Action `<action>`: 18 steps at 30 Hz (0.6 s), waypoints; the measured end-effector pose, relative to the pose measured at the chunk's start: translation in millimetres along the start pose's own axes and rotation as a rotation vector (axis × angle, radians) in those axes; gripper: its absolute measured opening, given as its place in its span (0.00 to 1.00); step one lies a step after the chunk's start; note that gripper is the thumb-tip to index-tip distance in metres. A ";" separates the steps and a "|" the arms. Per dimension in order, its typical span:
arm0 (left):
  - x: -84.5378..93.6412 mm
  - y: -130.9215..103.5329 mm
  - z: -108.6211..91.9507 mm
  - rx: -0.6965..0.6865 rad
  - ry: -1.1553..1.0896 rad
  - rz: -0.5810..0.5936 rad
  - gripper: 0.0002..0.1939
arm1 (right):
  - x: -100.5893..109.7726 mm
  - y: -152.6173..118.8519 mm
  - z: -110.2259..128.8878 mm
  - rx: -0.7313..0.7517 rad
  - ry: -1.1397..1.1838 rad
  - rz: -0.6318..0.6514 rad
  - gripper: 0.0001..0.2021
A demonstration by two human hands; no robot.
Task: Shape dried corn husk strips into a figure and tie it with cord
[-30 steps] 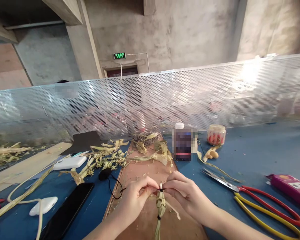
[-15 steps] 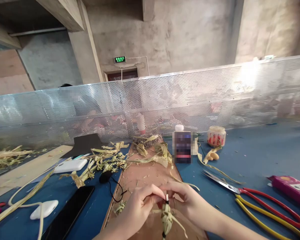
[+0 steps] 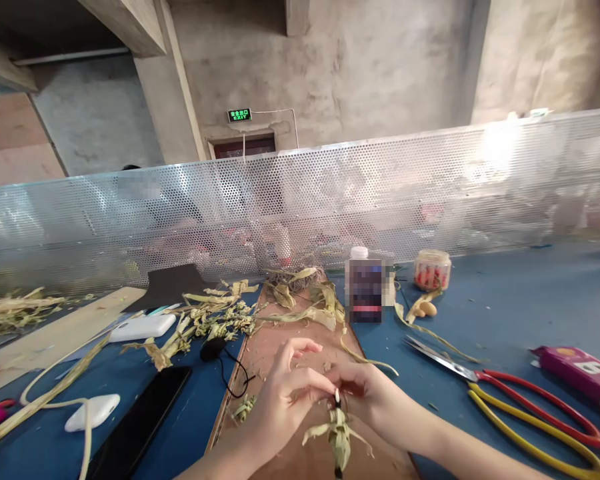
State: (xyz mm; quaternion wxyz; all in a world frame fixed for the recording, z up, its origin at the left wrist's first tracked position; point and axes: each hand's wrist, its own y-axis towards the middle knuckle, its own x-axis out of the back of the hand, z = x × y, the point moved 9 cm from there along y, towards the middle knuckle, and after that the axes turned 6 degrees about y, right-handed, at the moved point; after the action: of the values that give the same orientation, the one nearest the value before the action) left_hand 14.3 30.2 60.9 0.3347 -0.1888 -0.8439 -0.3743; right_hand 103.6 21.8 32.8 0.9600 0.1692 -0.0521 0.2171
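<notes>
A small figure woven from dried plant husk, with a black-and-white tip at its top and loose strips at its sides, hangs upright between my hands. My right hand is closed in a pinch around that tip. From the other side, my left hand has a finger reaching to the same tip while its index finger is lifted away, slightly curled. Its thumb is partly hidden, and any thin thread at the tip is too small to make out. Another woven piece lies beside my left wrist.
Under my hands is a brown board strewn with scraps and husks. Red-and-yellow-handled scissors, a purple box, a jar and a bottle stand or lie rightward. A phone lies left. A perforated metal screen crosses behind.
My left index finger has risen and spread away from the tip. My right hand stays pinched there. The woven figure has shifted slightly right, its left strip now showing.
</notes>
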 end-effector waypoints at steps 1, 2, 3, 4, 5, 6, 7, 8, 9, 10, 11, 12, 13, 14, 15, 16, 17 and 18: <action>-1.0 0.4 1.6 0.023 -0.022 0.014 0.09 | 1.8 0.6 -2.0 -0.006 -0.019 -0.015 0.07; -2.0 0.7 2.8 0.046 -0.049 0.028 0.09 | 3.9 1.1 -3.8 -0.010 -0.042 -0.035 0.06; -3.1 0.8 3.9 0.070 -0.079 0.046 0.08 | 5.8 1.7 -5.6 -0.012 -0.064 -0.055 0.06; -4.6 0.6 4.9 0.097 -0.114 0.069 0.08 | 7.6 2.2 -7.5 -0.014 -0.083 -0.075 0.05; -6.2 0.4 5.3 0.119 -0.151 0.096 0.08 | 8.7 2.9 -9.2 -0.015 -0.097 -0.089 0.05; -7.8 0.1 4.6 0.134 -0.186 0.124 0.08 | 9.2 3.6 -10.8 -0.017 -0.109 -0.099 0.05; -8.8 0.0 3.0 0.141 -0.214 0.148 0.08 | 9.3 4.3 -12.1 -0.020 -0.121 -0.104 0.06; -9.4 0.1 1.2 0.149 -0.231 0.170 0.08 | 9.3 4.9 -13.2 -0.026 -0.140 -0.111 0.06; -9.8 0.3 -0.8 0.158 -0.238 0.188 0.07 | 10.0 5.4 -13.6 -0.033 -0.169 -0.126 0.07; -9.9 0.5 -2.6 0.171 -0.236 0.201 0.06 | 10.8 5.5 -13.7 -0.043 -0.201 -0.142 0.08; -10.3 0.6 -3.7 0.193 -0.231 0.213 0.05 | 11.4 5.5 -13.3 -0.055 -0.229 -0.157 0.09; -11.0 0.6 -4.4 0.216 -0.226 0.222 0.05 | 11.7 5.3 -12.3 -0.066 -0.247 -0.168 0.10; -11.7 0.5 -4.8 0.237 -0.223 0.225 0.07 | 11.6 5.0 -10.9 -0.075 -0.253 -0.175 0.11; -12.4 0.3 -4.9 0.254 -0.220 0.225 0.07 | 11.6 4.6 -9.0 -0.083 -0.250 -0.180 0.11; -12.2 0.3 -4.6 0.264 -0.216 0.212 0.08 | 11.9 4.3 -6.9 -0.090 -0.245 -0.184 0.11; -11.7 0.4 -3.6 0.271 -0.212 0.195 0.07 | 12.6 4.0 -4.6 -0.094 -0.244 -0.186 0.11; -10.9 0.6 -1.9 0.277 -0.207 0.179 0.07 | 13.9 3.8 -2.1 -0.092 -0.246 -0.188 0.11; -10.0 0.7 0.3 0.284 -0.204 0.167 0.06 | 14.8 3.8 0.0 -0.086 -0.248 -0.179 0.10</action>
State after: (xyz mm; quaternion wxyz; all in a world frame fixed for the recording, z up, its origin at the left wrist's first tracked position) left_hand 21.7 30.2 54.1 0.3009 -0.2462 -0.8991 -0.2013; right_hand 115.3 31.0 36.5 0.9681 0.1574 -0.1639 0.1058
